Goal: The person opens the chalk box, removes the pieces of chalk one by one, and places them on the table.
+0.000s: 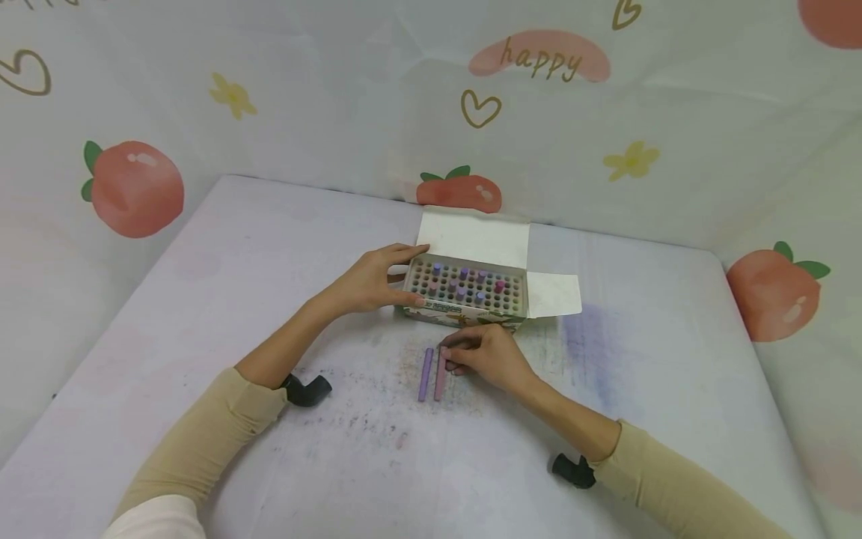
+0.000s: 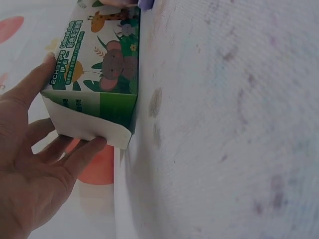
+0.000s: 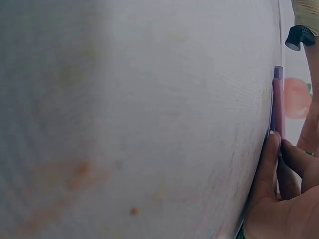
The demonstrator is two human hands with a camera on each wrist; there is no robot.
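Note:
A chalk box [image 1: 444, 313] with its lid folded back stands on the table, and several purple and pink sticks poke up from its holed insert. My left hand [image 1: 370, 283] holds the box's left end, thumb at the front edge and fingers toward the back. In the left wrist view, fingers also lie on the white end flap [image 2: 89, 124]. Just in front of the box, my right hand [image 1: 494, 358] pinches a pink chalk stick [image 1: 440, 383] near its far end between thumb and fingers. A purple chalk stick [image 1: 426, 374] lies alongside it, to the left.
The white side flap [image 1: 554, 295] of the box sticks out to the right. Purple chalk dust [image 1: 592, 352] smears the tabletop there, with more specks in front. Black wrist mounts [image 1: 308, 391] sit on both forearms. A printed curtain [image 1: 350, 112] hangs behind the table.

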